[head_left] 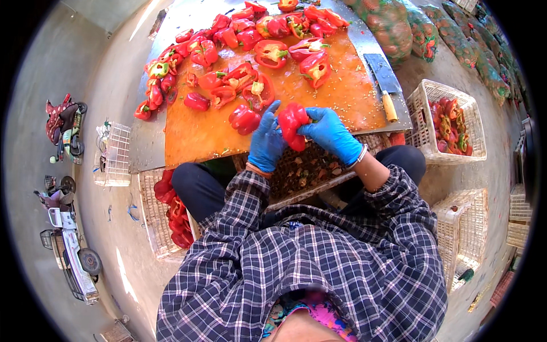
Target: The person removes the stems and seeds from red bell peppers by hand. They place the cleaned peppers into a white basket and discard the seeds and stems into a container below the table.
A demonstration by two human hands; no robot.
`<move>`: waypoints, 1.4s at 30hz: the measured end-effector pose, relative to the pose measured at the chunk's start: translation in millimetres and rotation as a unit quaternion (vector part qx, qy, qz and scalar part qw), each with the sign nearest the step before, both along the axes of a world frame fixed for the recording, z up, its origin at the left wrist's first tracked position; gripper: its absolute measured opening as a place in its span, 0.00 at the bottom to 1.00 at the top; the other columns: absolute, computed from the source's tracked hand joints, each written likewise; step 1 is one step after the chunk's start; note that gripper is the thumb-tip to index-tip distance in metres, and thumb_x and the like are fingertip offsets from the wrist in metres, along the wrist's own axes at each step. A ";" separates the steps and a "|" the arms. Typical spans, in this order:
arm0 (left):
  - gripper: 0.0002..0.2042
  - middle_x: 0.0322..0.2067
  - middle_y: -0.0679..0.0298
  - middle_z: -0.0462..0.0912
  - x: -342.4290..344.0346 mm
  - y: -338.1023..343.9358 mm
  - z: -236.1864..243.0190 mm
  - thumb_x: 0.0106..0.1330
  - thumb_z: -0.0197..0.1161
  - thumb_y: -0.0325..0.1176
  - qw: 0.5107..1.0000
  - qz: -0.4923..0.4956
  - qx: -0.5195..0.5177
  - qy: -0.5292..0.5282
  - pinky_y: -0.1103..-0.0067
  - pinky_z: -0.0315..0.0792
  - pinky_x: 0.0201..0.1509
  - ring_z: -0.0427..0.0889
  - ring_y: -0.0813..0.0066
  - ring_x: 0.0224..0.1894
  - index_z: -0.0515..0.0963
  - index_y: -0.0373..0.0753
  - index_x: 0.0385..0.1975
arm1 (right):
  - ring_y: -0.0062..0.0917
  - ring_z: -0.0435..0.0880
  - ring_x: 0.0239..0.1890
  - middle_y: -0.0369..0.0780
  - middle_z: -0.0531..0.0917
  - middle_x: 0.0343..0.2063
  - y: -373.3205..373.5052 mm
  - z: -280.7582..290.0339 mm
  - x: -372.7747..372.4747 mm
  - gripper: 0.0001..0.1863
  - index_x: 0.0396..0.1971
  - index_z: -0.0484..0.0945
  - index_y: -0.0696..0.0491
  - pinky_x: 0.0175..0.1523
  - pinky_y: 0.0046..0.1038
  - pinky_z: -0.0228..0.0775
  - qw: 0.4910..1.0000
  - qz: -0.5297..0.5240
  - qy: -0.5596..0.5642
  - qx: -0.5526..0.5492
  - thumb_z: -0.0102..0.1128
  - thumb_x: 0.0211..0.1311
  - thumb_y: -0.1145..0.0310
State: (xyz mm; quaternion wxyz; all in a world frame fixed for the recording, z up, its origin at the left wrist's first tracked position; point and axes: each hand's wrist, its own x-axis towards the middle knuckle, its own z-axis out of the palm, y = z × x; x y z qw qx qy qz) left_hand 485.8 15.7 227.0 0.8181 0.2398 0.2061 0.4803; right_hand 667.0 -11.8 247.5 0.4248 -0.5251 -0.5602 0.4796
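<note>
Both my hands wear blue gloves. My right hand [332, 134] pinches a red bell pepper [293, 124] at its right side, just over the table's near edge. Close on the pepper's left is my left hand [266, 139], open with its fingers stretched upward; whether a fingertip touches the pepper I cannot tell. Another red bell pepper [244, 119] lies beside the left fingers. Halved peppers showing pale cores, such as one half [270, 53], are spread over the orange board [347, 85], with a heap of red pieces at its far left.
A cleaver [383, 80] with a wooden handle lies at the board's right edge. Crates stand around me: one with pepper scraps [421, 122] at right, one with red peppers [152, 196] at left, and a crate of trimmings [296, 196] below the table. Mesh sacks [387, 28] stand far right.
</note>
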 end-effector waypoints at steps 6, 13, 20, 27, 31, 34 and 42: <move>0.29 0.53 0.53 0.78 21.8 -16.8 -8.5 0.71 0.56 0.51 0.995 0.033 0.015 0.095 0.64 0.75 0.59 0.79 0.58 0.54 0.67 0.36 0.63 | 0.24 0.84 0.34 0.40 0.86 0.33 -6.3 -12.0 -17.2 0.22 0.56 0.78 0.49 0.42 0.29 0.77 0.990 0.110 -0.080 0.041 0.63 0.59 0.70; 0.32 0.54 0.48 0.78 -0.8 -6.0 -9.5 0.69 0.54 0.57 0.997 0.053 -0.049 -0.037 0.55 0.74 0.60 0.78 0.50 0.55 0.70 0.33 0.60 | 0.21 0.83 0.30 0.39 0.85 0.28 -1.1 8.5 1.3 0.22 0.55 0.80 0.48 0.39 0.26 0.77 0.985 0.057 -0.154 0.054 0.66 0.58 0.68; 0.24 0.53 0.56 0.78 15.8 -12.4 -15.1 0.72 0.55 0.46 0.998 -0.054 0.010 -0.015 0.68 0.71 0.62 0.78 0.62 0.54 0.69 0.33 0.59 | 0.42 0.86 0.34 0.43 0.85 0.30 -10.1 -2.3 -22.4 0.14 0.39 0.85 0.44 0.38 0.39 0.78 0.926 0.100 -0.348 0.109 0.66 0.51 0.59; 0.22 0.49 0.55 0.80 23.7 -13.4 6.5 0.69 0.61 0.43 0.991 0.045 0.046 0.116 0.66 0.76 0.57 0.80 0.61 0.51 0.72 0.36 0.57 | 0.27 0.84 0.30 0.40 0.84 0.25 1.2 -4.8 1.9 0.10 0.32 0.85 0.56 0.38 0.27 0.76 0.982 0.164 0.075 0.060 0.65 0.53 0.66; 0.21 0.47 0.55 0.81 -2.5 12.0 -20.0 0.69 0.61 0.43 0.999 0.043 -0.022 -0.003 0.64 0.78 0.55 0.81 0.59 0.48 0.72 0.37 0.56 | 0.21 0.83 0.33 0.38 0.85 0.29 -1.8 20.1 25.6 0.08 0.30 0.86 0.57 0.39 0.23 0.74 0.962 0.219 0.160 0.036 0.61 0.57 0.70; 0.20 0.49 0.56 0.80 -27.7 16.7 12.8 0.68 0.63 0.42 0.997 0.063 0.027 -0.035 0.62 0.79 0.54 0.82 0.59 0.48 0.73 0.40 0.55 | 0.23 0.85 0.36 0.41 0.86 0.31 -3.5 21.7 35.9 0.13 0.34 0.86 0.56 0.41 0.24 0.75 0.954 0.276 0.115 -0.025 0.62 0.59 0.61; 0.28 0.55 0.59 0.71 -11.2 4.1 26.8 0.44 0.81 0.29 0.708 0.297 0.412 0.490 0.69 0.65 0.66 0.70 0.60 0.59 0.79 0.42 0.49 | 0.28 0.84 0.49 0.40 0.85 0.49 -3.2 7.3 9.0 0.23 0.56 0.79 0.52 0.54 0.33 0.75 0.996 0.013 0.053 0.074 0.63 0.66 0.56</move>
